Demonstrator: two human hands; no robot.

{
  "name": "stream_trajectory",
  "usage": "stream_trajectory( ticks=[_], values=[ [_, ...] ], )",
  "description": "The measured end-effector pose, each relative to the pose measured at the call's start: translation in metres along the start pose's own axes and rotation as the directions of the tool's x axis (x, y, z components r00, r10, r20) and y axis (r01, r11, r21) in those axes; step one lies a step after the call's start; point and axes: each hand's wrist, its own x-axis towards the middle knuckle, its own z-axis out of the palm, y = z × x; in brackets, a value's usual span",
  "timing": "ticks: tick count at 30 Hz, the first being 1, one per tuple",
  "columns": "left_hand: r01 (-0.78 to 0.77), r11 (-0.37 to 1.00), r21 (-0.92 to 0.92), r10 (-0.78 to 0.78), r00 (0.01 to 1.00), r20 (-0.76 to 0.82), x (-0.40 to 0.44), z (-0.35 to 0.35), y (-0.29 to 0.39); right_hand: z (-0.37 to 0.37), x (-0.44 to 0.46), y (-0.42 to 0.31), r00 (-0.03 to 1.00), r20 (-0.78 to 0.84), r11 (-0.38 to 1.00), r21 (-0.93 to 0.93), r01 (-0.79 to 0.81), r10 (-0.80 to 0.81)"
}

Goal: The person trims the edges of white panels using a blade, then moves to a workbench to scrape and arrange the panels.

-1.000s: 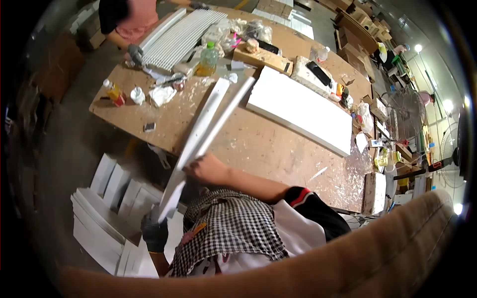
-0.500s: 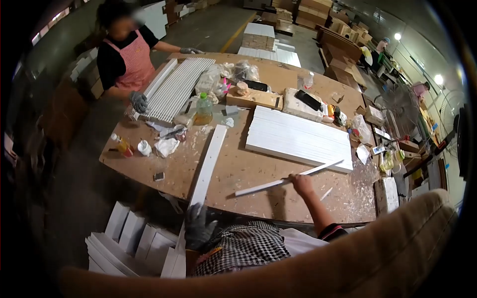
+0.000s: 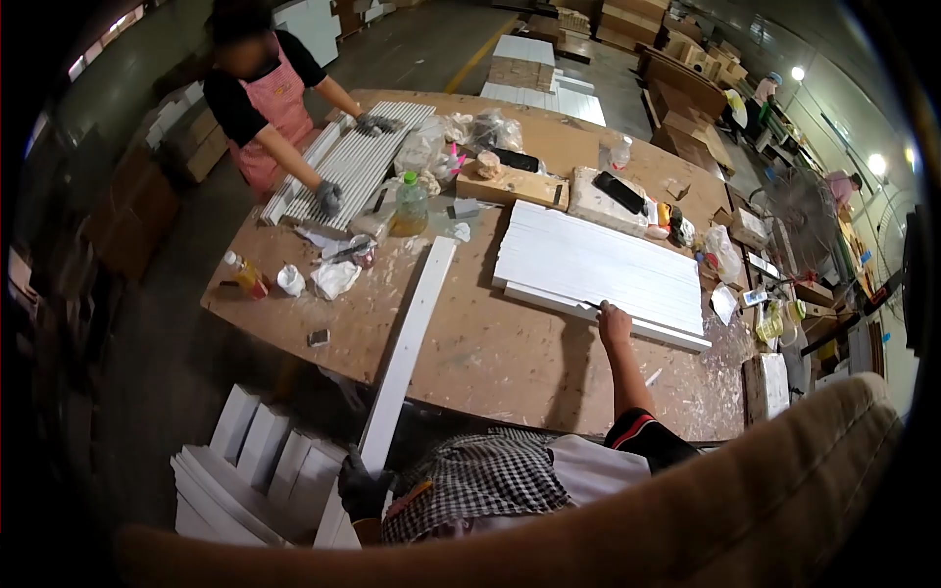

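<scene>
My bare right hand [image 3: 616, 323] is closed around a thin, dark, narrow tool [image 3: 591, 306] whose kind I cannot make out. It is over the front edge of a wide stack of white strips [image 3: 598, 257]. One white strip [image 3: 608, 316] lies along the front of that stack, under the tool. My left hand [image 3: 363, 484], in a dark grey glove, grips the near part of a long white board [image 3: 407, 338], which slants from the tabletop down past the table edge. Some of the left fingers are hidden.
Across the brown table [image 3: 470, 338] a co-worker in a pink apron has gloved hands on ribbed white strips [image 3: 358, 157]. A green-capped bottle [image 3: 410, 211], crumpled paper [image 3: 335, 280] and a phone [image 3: 619, 193] lie about. White boards [image 3: 235, 431] stand below left.
The white strip from my right hand now lies along the stack's front, and that hand holds a dark tool. My left hand slid down the board. The co-worker leaned in, hands over the ribbed strips.
</scene>
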Motion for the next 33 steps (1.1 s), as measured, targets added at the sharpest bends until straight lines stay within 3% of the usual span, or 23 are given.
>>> stream_trajectory(
  ticks=[2, 3, 4, 5, 6, 7, 8, 9, 10, 11, 14, 16, 17, 19, 22, 23, 24, 25, 27, 28, 29, 31, 33],
  values=[
    [0.036, 0.999, -0.022, -0.037, 0.999, -0.023, -0.004, -0.003, 0.002, -0.012, -0.003, -0.026, 0.998, -0.037, 0.997, 0.054, -0.055, 0.057],
    [0.036, 0.999, -0.035, -0.038, 0.999, -0.038, -0.006, -0.009, 0.007, -0.026, -0.004, -0.052, 0.990, -0.136, 0.986, 0.168, -0.018, 0.041],
    [0.015, 1.000, -0.016, -0.016, 0.997, -0.070, -0.006, 0.002, -0.005, -0.038, -0.004, -0.081, 0.991, -0.120, 0.931, 0.365, -0.012, 0.060],
    [-0.006, 1.000, 0.006, 0.007, 0.995, -0.098, -0.004, 0.019, -0.023, -0.047, 0.002, -0.117, 0.985, 0.100, 0.877, 0.449, -0.170, 0.140],
    [0.054, 0.998, -0.019, -0.055, 0.998, -0.022, -0.001, 0.022, -0.033, -0.018, 0.004, -0.133, 0.995, 0.086, 0.757, 0.647, -0.086, 0.040],
    [0.103, 0.993, -0.051, -0.101, 0.994, 0.038, 0.006, 0.023, -0.035, -0.013, 0.011, -0.163, 0.980, 0.185, 0.680, 0.728, -0.090, -0.069],
    [0.147, 0.986, -0.083, -0.139, 0.986, 0.092, 0.009, 0.015, -0.029, 0.025, 0.014, -0.185, 0.961, -0.055, 0.715, 0.657, 0.238, -0.270],
    [0.109, 0.992, -0.065, -0.107, 0.993, 0.042, 0.007, 0.016, -0.029, -0.003, 0.015, -0.222, 0.932, 0.151, 0.676, 0.727, 0.120, -0.328],
    [0.073, 0.996, -0.041, -0.074, 0.997, -0.004, 0.002, 0.015, -0.030, 0.019, 0.024, -0.243, 0.894, 0.035, 0.651, 0.698, 0.297, -0.446],
    [0.038, 0.999, -0.016, -0.038, 0.998, -0.049, -0.002, 0.015, -0.030, 0.002, 0.036, -0.270, 0.871, 0.154, 0.559, 0.814, 0.156, -0.466],
    [0.136, 0.989, -0.058, -0.140, 0.989, -0.058, -0.018, 0.003, -0.028, 0.037, 0.097, -0.305, 0.863, 0.191, 0.457, 0.888, 0.051, -0.468],
    [0.123, 0.980, -0.156, -0.144, 0.981, -0.130, -0.036, 0.018, -0.041, 0.047, 0.129, -0.313, 0.895, 0.294, 0.460, 0.880, -0.117, -0.335],
    [0.107, 0.973, -0.203, -0.142, 0.976, -0.166, -0.043, 0.028, -0.048, 0.052, 0.137, -0.311, 0.899, 0.333, 0.549, 0.825, -0.131, -0.286],
    [0.067, 0.938, -0.340, -0.145, 0.967, -0.208, -0.047, 0.041, -0.055, 0.090, 0.142, -0.308, 0.939, 0.105, 0.691, 0.704, 0.163, -0.329],
    [0.070, 0.866, -0.495, -0.182, 0.966, -0.182, -0.042, 0.054, -0.067, 0.080, 0.081, -0.315, 0.863, -0.021, 0.539, 0.774, 0.334, -0.504],
    [0.085, 0.837, -0.541, -0.199, 0.967, -0.156, -0.041, 0.056, -0.068, 0.066, 0.058, -0.313, 0.797, 0.079, 0.605, 0.697, 0.385, -0.599],
    [0.084, 0.836, -0.542, -0.200, 0.967, -0.159, -0.041, 0.055, -0.066, 0.043, 0.037, -0.319, 0.735, 0.189, 0.569, 0.762, 0.309, -0.652],
    [0.081, 0.836, -0.543, -0.202, 0.965, -0.167, -0.041, 0.051, -0.061, 0.040, 0.022, -0.322, 0.738, 0.122, 0.490, 0.817, 0.305, -0.664],
    [0.084, 0.845, -0.529, -0.206, 0.963, -0.177, -0.044, 0.050, -0.060, 0.071, 0.045, -0.321, 0.814, 0.138, 0.596, 0.751, 0.285, -0.564],
    [0.078, 0.854, -0.515, -0.199, 0.963, -0.183, -0.044, 0.050, -0.061, 0.094, 0.069, -0.313, 0.807, -0.122, 0.452, 0.775, 0.441, -0.577],
    [0.069, 0.863, -0.501, -0.189, 0.963, -0.193, -0.042, 0.051, -0.062, 0.073, 0.089, -0.309, 0.885, 0.142, 0.744, 0.608, 0.276, -0.444],
    [0.109, 0.876, -0.469, -0.208, 0.964, -0.165, -0.045, 0.041, -0.055, 0.058, 0.118, -0.308, 0.956, 0.219, 0.822, 0.568, 0.039, -0.196],
    [0.094, 0.884, -0.458, -0.192, 0.966, -0.174, -0.046, 0.036, -0.052, 0.052, 0.112, -0.308, 0.925, 0.240, 0.811, 0.575, 0.110, -0.295]
  ],
)
